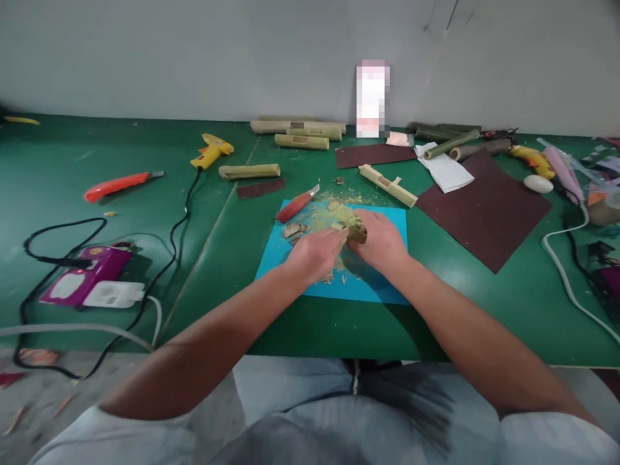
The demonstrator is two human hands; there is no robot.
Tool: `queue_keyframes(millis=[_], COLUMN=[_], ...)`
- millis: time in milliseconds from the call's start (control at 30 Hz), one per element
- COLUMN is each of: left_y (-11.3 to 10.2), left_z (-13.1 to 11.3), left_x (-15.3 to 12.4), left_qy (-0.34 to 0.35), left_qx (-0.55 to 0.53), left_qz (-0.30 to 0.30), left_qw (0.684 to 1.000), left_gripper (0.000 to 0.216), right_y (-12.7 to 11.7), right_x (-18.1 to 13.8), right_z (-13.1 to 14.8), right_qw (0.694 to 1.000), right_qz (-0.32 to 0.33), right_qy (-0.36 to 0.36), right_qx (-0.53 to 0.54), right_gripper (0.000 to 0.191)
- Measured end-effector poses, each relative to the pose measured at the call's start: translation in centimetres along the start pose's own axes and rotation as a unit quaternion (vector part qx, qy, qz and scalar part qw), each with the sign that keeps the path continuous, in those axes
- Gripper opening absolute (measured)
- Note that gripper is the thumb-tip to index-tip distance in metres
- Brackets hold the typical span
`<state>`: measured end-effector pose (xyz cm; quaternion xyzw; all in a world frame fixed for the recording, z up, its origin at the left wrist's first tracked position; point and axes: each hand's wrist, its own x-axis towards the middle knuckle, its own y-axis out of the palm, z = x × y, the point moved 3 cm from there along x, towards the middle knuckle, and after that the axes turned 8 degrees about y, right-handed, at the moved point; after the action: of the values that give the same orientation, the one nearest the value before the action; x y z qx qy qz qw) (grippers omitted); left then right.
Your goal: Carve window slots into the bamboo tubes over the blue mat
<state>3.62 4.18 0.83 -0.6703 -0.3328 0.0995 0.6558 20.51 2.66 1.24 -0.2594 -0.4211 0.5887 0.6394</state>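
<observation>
Both hands meet over a blue cutting mat point(382, 223) on the green table point(290, 323). My right hand point(380, 242) is closed around a short piece of bamboo point(357, 231). My left hand point(314, 253) is closed against the same piece from the left; whether it holds anything else is hidden. Yellow-green shavings and small chips point(329, 216) lie piled on the mat just beyond my fingers. A red-handled carving knife point(296, 205) rests at the mat's upper left corner, apart from both hands.
Bamboo lengths point(300, 132) lie at the back, with one split piece point(387, 185) near the mat. Dark sandpaper sheets point(484, 210) sit at the right. A yellow glue gun point(210, 152), an orange utility knife point(119, 185), a purple power strip point(87, 284) and cables lie at the left.
</observation>
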Motion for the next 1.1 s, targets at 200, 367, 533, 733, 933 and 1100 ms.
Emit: queue_keyframes(millis=[200,367,533,733,933,1100], left_y=[-0.02,0.12,-0.04,-0.08,-0.22,-0.29], left_z=[0.2,0.35,0.2,0.28,0.25,0.39], left_x=[0.12,-0.02,-0.17,-0.01,-0.04,-0.02], left_qy=[0.001,-0.002,0.001,-0.009,0.004,-0.014], left_qx=[-0.015,-0.015,-0.014,-0.003,-0.004,0.003], left_qz=[-0.008,-0.023,-0.013,-0.006,-0.017,-0.009], left_qw=[1.0,1.0,1.0,1.0,1.0,1.0], left_gripper=[0.038,0.038,0.038,0.035,0.037,0.038], right_y=[-0.09,-0.14,-0.13,-0.08,0.03,-0.05], right_x=[-0.04,-0.02,-0.02,-0.11,-0.09,-0.03], right_z=[0.01,0.09,0.01,0.02,-0.02,-0.04], right_qw=[1.0,1.0,1.0,1.0,1.0,1.0], right_qz=[-0.001,0.0,0.001,-0.002,0.003,0.002], right_qy=[0.003,-0.001,0.004,-0.001,-0.003,0.003], right_qx=[-0.006,0.001,0.005,0.007,0.007,0.005], right_gripper=[0.05,0.047,0.048,0.051,0.047,0.051])
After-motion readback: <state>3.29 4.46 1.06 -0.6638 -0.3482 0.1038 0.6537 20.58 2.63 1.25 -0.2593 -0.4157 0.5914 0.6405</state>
